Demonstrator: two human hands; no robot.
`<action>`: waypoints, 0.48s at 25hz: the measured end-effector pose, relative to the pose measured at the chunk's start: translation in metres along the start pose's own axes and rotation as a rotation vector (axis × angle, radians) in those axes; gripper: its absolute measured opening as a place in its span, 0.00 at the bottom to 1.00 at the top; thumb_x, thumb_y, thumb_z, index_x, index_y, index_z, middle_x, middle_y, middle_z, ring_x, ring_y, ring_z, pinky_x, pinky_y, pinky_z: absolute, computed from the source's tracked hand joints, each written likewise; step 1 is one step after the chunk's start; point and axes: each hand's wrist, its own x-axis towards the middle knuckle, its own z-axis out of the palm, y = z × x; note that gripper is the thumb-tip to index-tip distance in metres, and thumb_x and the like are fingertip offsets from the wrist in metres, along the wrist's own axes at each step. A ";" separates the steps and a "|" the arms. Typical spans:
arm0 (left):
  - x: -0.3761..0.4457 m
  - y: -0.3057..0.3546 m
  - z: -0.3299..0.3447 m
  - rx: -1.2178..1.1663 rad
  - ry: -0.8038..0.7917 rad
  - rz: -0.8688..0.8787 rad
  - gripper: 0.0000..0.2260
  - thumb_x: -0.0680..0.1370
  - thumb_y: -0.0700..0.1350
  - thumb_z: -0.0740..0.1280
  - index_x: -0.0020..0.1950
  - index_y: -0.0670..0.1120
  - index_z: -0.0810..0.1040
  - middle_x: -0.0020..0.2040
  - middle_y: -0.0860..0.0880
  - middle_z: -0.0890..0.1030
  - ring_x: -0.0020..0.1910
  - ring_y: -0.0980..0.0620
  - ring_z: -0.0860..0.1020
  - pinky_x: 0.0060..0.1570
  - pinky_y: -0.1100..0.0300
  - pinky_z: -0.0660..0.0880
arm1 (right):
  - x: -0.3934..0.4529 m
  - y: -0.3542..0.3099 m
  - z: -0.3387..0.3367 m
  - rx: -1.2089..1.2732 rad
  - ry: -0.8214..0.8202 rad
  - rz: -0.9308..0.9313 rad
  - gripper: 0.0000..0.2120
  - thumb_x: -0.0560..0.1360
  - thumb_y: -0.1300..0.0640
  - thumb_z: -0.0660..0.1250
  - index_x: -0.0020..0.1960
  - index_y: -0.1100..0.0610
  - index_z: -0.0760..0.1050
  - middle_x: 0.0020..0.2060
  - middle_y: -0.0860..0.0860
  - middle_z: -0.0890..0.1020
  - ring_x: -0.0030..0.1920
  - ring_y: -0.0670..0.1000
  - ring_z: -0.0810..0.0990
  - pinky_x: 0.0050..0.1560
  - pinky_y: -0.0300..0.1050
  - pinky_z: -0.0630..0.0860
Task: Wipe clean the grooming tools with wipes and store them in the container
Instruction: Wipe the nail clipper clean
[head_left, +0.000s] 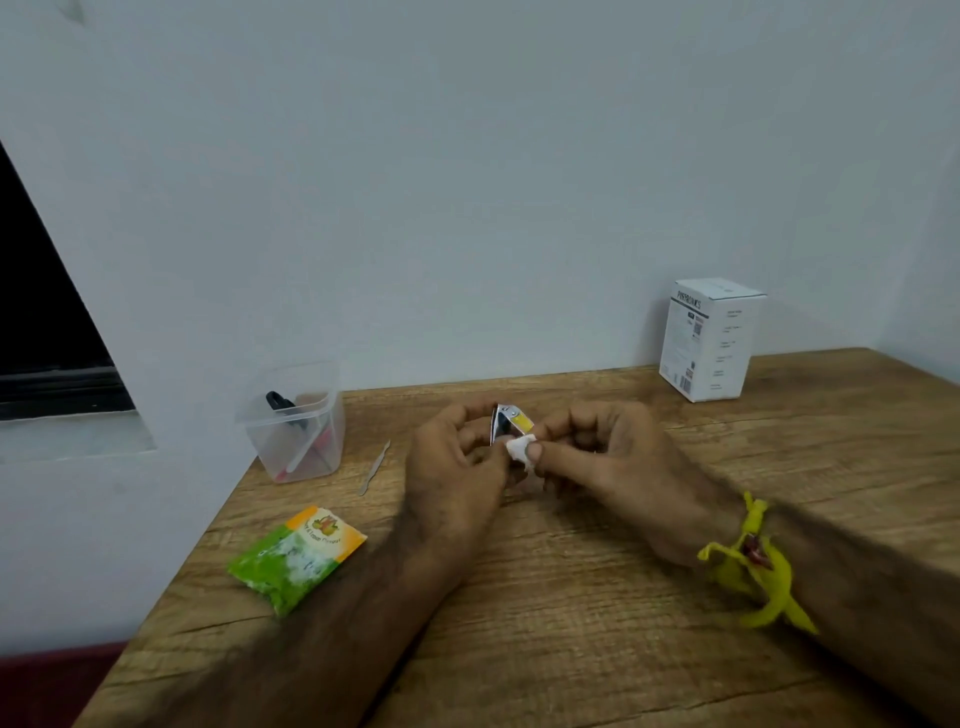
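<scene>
Nearest you, the sachet (296, 558) lies on the surface (571, 597). Your left hand (457, 467) pinches the clipper (509, 423), which stands nearly upright with its lever splayed open. Your right hand (613, 462) pinches a wipe (522, 449) against its lower end, which is hidden. A file (375, 467) points toward the tub (296, 423), whose contents blur.

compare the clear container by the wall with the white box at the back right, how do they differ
The clear container is see-through, open-topped and holds tools; the white box is opaque, printed and closed. The container stands at the table's left edge, the box at the back right. Both stand upright on the wooden table.
</scene>
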 end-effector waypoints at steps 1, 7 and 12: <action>0.000 0.000 0.001 0.050 -0.020 0.020 0.15 0.76 0.31 0.70 0.59 0.44 0.79 0.48 0.46 0.87 0.45 0.47 0.86 0.43 0.54 0.84 | 0.001 -0.008 -0.001 0.147 0.015 0.054 0.03 0.75 0.65 0.71 0.48 0.64 0.82 0.35 0.56 0.85 0.33 0.50 0.81 0.32 0.40 0.78; -0.006 0.005 0.005 0.153 -0.196 0.010 0.12 0.79 0.36 0.70 0.61 0.45 0.80 0.46 0.46 0.87 0.41 0.45 0.86 0.43 0.55 0.84 | 0.007 -0.022 -0.009 0.645 0.135 0.180 0.08 0.78 0.61 0.68 0.57 0.57 0.77 0.46 0.59 0.87 0.43 0.53 0.87 0.40 0.43 0.81; -0.006 0.006 0.006 0.181 -0.222 -0.059 0.08 0.79 0.35 0.69 0.58 0.40 0.80 0.45 0.44 0.87 0.38 0.47 0.86 0.40 0.57 0.83 | 0.013 -0.028 -0.023 0.678 0.207 0.099 0.05 0.77 0.58 0.68 0.53 0.54 0.78 0.50 0.57 0.87 0.46 0.54 0.87 0.39 0.42 0.81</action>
